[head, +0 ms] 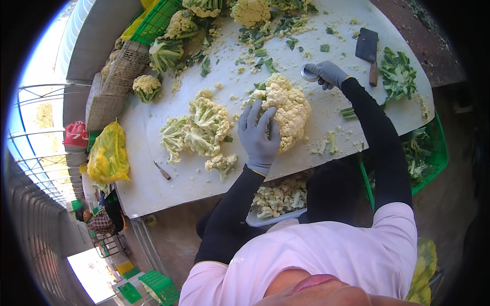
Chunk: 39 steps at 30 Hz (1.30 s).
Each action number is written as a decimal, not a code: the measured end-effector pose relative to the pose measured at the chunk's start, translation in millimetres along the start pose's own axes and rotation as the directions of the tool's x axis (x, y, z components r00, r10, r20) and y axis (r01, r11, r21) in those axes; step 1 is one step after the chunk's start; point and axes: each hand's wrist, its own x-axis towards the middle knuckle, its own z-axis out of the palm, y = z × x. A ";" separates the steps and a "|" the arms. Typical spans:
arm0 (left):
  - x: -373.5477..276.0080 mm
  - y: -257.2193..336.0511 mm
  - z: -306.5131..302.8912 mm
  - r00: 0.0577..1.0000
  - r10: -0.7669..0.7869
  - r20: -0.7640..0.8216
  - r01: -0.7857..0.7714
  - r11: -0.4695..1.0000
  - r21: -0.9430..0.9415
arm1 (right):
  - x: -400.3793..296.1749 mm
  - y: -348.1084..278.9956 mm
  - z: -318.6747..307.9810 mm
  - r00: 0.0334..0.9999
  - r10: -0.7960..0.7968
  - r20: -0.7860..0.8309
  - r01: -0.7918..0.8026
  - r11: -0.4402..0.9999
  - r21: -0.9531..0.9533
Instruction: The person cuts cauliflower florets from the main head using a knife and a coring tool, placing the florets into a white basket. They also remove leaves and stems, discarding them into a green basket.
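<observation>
My left hand [260,135], in a grey glove, holds the near left side of a large cauliflower head [289,111] on the white tabletop [160,202]. My right hand [331,74], gloved the same way, grips a small round metal tool [309,73] above the table, beyond the head and to its right. The tool is apart from the cauliflower. Left of my left hand lie cut cauliflower florets [206,126], with a smaller floret [221,164] nearer me. A cleaver [366,45] with a wooden handle lies right of my right hand.
A small knife [162,170] lies at the left. Cauliflower leaves [398,74] lie at the right. More heads [250,11] sit at the far side. A tub of florets [277,199] and a green crate [440,157] stand below the near edge. Another person [101,222] is beyond the left end.
</observation>
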 end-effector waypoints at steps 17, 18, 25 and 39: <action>-10.5 -9.9 -1.6 0.998 0.003 -0.057 -0.002 1.000 0.017 | -107.4 28.8 50.2 0.988 -0.004 0.155 -0.009 0.996 0.084; -15.6 -9.4 -3.3 0.998 0.006 -0.066 -0.005 1.000 0.010 | -99.7 54.5 35.6 0.998 0.001 0.066 -0.002 1.000 0.015; -6.5 -9.4 -18.9 0.988 0.107 0.111 -0.106 0.994 -0.011 | -23.0 -3.7 6.3 0.716 -0.331 -0.614 -0.178 0.765 -0.619; -31.6 -9.7 -40.9 0.450 -0.677 0.583 0.696 -0.144 -0.704 | -91.3 -43.7 89.1 0.867 -0.418 -0.270 0.498 0.733 0.464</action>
